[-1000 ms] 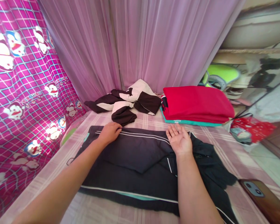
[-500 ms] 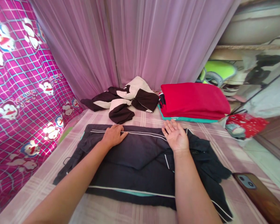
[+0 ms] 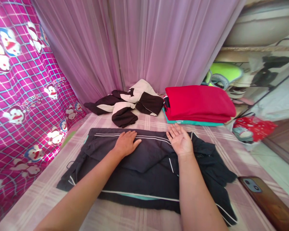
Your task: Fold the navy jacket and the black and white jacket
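Note:
Dark trousers [image 3: 144, 179] with white piping lie folded over across the bed, a strip of teal lining showing near the front edge. My left hand [image 3: 127, 142] rests palm down on their far part, over the white stripes, fingers stretched out. Palm up, my right hand [image 3: 180, 139] lies on the cloth further right, its fingers apart and nothing in it. The legs of the trousers spread out to the right of my right forearm, partly hidden beneath it.
Behind the trousers lie a crumpled black-and-white garment [image 3: 137, 102] and a folded red and teal stack of cloth [image 3: 199, 102]. A brown-cased phone [image 3: 269, 202] is at the right. Purple curtains [image 3: 144, 41] hang at the back, beside a shelf [image 3: 257, 48].
My left hand has slid to the right along the trousers, its fingers now more spread. My right hand stays in about the same place, palm up.

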`<state>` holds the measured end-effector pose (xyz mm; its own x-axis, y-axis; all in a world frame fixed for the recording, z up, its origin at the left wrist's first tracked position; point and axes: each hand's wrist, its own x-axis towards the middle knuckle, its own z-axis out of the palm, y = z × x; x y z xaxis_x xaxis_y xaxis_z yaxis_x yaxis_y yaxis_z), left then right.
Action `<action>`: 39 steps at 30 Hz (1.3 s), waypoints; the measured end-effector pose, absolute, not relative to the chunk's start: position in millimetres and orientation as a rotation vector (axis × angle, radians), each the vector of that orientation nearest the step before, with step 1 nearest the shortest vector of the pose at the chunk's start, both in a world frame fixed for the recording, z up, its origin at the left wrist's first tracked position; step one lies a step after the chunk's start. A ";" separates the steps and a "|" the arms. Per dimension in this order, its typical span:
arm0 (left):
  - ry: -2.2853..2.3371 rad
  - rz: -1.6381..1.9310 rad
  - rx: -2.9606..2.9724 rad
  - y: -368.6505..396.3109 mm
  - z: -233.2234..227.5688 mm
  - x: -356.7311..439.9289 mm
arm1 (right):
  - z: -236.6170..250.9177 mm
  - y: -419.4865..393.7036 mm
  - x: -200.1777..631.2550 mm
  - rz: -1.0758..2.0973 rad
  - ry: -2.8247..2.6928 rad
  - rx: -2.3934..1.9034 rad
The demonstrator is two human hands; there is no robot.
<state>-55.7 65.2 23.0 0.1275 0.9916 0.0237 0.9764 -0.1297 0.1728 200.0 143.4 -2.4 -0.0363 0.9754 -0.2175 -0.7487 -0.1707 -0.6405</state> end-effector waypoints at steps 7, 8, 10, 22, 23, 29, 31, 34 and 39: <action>2.221 0.104 2.211 58.4 15.3 -120.4 | -3.2 144.2 199.3 1.604 -0.401 -0.742; 2.232 0.095 2.205 57.4 14.6 -130.8 | -4.2 144.6 199.5 1.608 -0.400 -0.737; 2.264 0.081 2.163 57.1 14.3 -146.5 | -6.5 145.3 200.2 1.618 -0.397 -0.727; 2.526 0.299 1.556 130.5 45.0 -168.3 | -7.3 148.3 199.0 1.609 -0.366 -0.771; 2.534 0.261 1.530 137.3 46.2 -168.1 | -6.6 148.0 198.3 1.606 -0.363 -0.773; 2.511 0.033 1.779 153.1 64.8 -148.0 | -2.1 146.3 194.3 1.611 -0.328 -0.770; 2.460 -0.068 2.008 156.5 77.6 -137.0 | -1.2 146.3 193.1 1.612 -0.309 -0.780; 2.286 -0.239 2.261 172.8 102.7 -125.2 | -1.8 146.9 192.5 1.607 -0.301 -0.783; 2.027 0.177 2.002 226.7 158.4 -132.7 | -6.7 148.8 193.8 1.620 -0.325 -0.761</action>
<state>-132.7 226.7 158.4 0.0046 0.9933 -0.1156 0.9582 0.0288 0.2848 193.8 148.8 -6.7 -0.0276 0.9565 -0.2906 -0.7700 -0.2057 -0.6040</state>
